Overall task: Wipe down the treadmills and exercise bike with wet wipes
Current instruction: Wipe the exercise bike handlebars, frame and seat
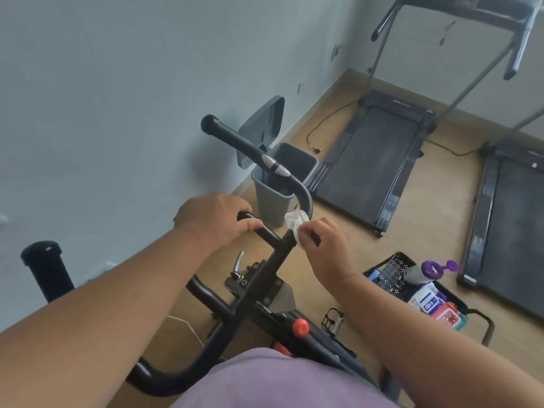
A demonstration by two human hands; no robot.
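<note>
Right at the bend of the exercise bike's handlebar [304,198], the right hand [326,245] pinches a crumpled white wet wipe [295,223] between thumb and fingertips, and the wipe is pressed against the black tube where the bar curves down to the centre stem. Just left of the wipe, the left hand [212,216] curls its fingers over the short cross grip of the same handlebar, thumb underneath, clamped round it. Beyond the wipe the handlebar runs up and away to a silver pulse sensor [275,164] and a black foam end. Below the hands, the stem drops to a bracket with a silver lever [238,265], and lower still an orange knob [300,327] sits on the frame.

Behind the handlebar stands a grey waste bin [272,201] with its lid tipped open against the wall. To the right of the handlebar, on the wooden floor, a black basket [394,272] holds a bottle with a purple cap [424,270] and several packets. Farther right of the bin lie two treadmills, the nearer treadmill [371,154] alongside the bin and the second treadmill [515,231] beyond the basket.
</note>
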